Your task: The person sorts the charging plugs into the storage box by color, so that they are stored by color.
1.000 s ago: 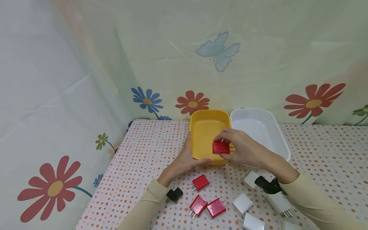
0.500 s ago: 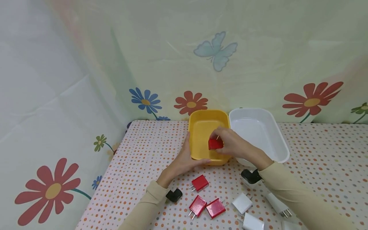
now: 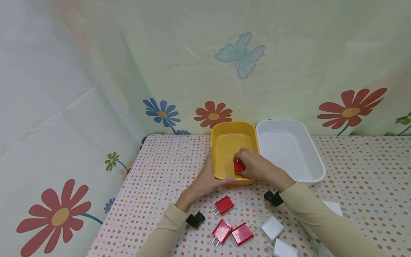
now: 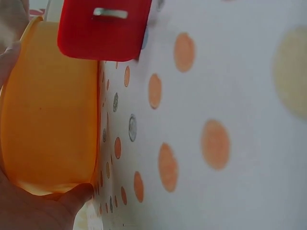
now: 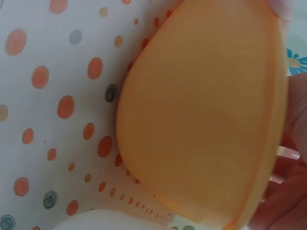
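I have the right hand (image 3: 255, 165) pinching a red adapter (image 3: 238, 167) inside the yellow tray (image 3: 224, 144), left hand (image 3: 204, 180) spread against it. White tray (image 3: 282, 148) alongside; loose red adapters (image 3: 224, 205) and white adapters (image 3: 272, 227) nearer, on dotted cloth (image 3: 170, 160); flowered curtain (image 3: 289, 71) behind.

Head cam: soft, even lt, bit dim; faint glare on white tray (image 3: 289, 153). L wrist: near red plug (image 4: 103, 36) blurry. R wrist: yellow tray (image 5: 201, 110) hazy, shaded.

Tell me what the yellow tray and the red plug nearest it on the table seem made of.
Yellow tray: probably plastic, semi-gloss, judging by its smooth moulded shape. Red plug: likely hard plastic, being smooth and shiny; silvery prongs look metallic.
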